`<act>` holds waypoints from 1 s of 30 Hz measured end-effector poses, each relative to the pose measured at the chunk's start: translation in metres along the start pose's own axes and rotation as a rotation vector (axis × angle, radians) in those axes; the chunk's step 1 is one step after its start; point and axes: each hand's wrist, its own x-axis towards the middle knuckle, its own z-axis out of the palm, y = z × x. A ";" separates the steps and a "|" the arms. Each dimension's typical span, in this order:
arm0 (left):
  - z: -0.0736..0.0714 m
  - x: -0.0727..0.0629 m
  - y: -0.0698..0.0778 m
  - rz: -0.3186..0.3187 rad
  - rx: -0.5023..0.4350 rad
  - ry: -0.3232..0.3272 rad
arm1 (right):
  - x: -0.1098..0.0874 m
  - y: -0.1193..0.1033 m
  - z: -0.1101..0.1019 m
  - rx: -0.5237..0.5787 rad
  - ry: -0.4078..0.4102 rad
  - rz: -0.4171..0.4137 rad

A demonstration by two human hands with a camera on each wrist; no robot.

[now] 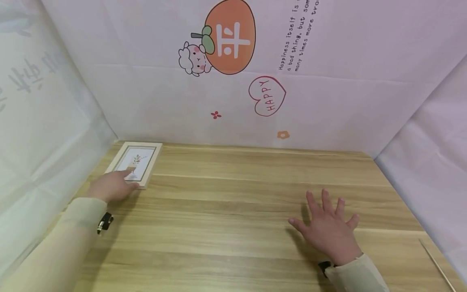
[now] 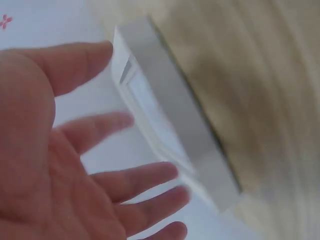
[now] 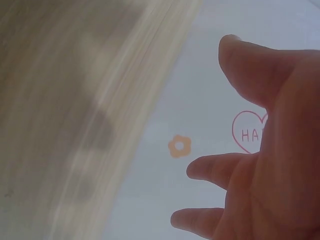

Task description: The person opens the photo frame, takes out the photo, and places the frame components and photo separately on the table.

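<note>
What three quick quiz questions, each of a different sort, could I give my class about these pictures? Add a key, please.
1. Name it: which object is the person's left grip nearest to?
2. True or false: the person's right grip is clenched into a fist.
3. Fill in the blank: the word inside the red heart outline is ____.

Key:
1. The picture frame.
2. False; it is spread open and holds nothing.
3. HAPPY.
</note>
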 end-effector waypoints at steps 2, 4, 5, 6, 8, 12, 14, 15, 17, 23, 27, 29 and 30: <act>-0.005 0.000 -0.004 -0.007 -0.033 0.045 | 0.000 0.001 0.000 -0.001 0.000 0.002; -0.009 0.002 -0.011 -0.008 -0.066 0.082 | 0.000 0.002 -0.001 0.002 -0.001 0.003; -0.010 0.004 -0.015 -0.008 -0.078 0.093 | 0.000 0.002 -0.001 0.005 -0.001 0.003; -0.012 0.005 -0.020 -0.007 -0.099 0.094 | 0.000 0.003 -0.001 0.008 -0.001 0.002; -0.014 0.009 -0.030 -0.009 -0.129 0.084 | 0.000 0.003 -0.001 0.013 0.003 -0.001; -0.016 0.014 -0.045 -0.039 -0.139 0.029 | -0.001 0.003 -0.001 0.022 0.005 -0.003; -0.016 0.016 -0.049 -0.039 -0.122 0.005 | -0.002 0.003 0.000 0.022 0.001 0.002; -0.017 0.016 -0.050 -0.042 -0.120 -0.006 | -0.003 0.003 0.000 0.022 -0.002 0.005; -0.018 0.016 -0.051 -0.044 -0.121 -0.029 | -0.003 0.003 0.000 0.021 -0.008 0.012; -0.021 0.015 -0.050 -0.042 -0.109 -0.063 | -0.004 0.005 0.001 0.021 -0.003 0.014; -0.019 0.013 -0.046 -0.033 -0.096 -0.077 | -0.005 0.008 0.003 0.011 0.007 0.022; -0.017 0.011 -0.042 -0.026 -0.099 -0.087 | -0.005 0.010 0.003 0.011 0.010 0.029; -0.016 0.010 -0.040 -0.020 -0.097 -0.093 | -0.005 0.011 0.003 0.013 0.010 0.032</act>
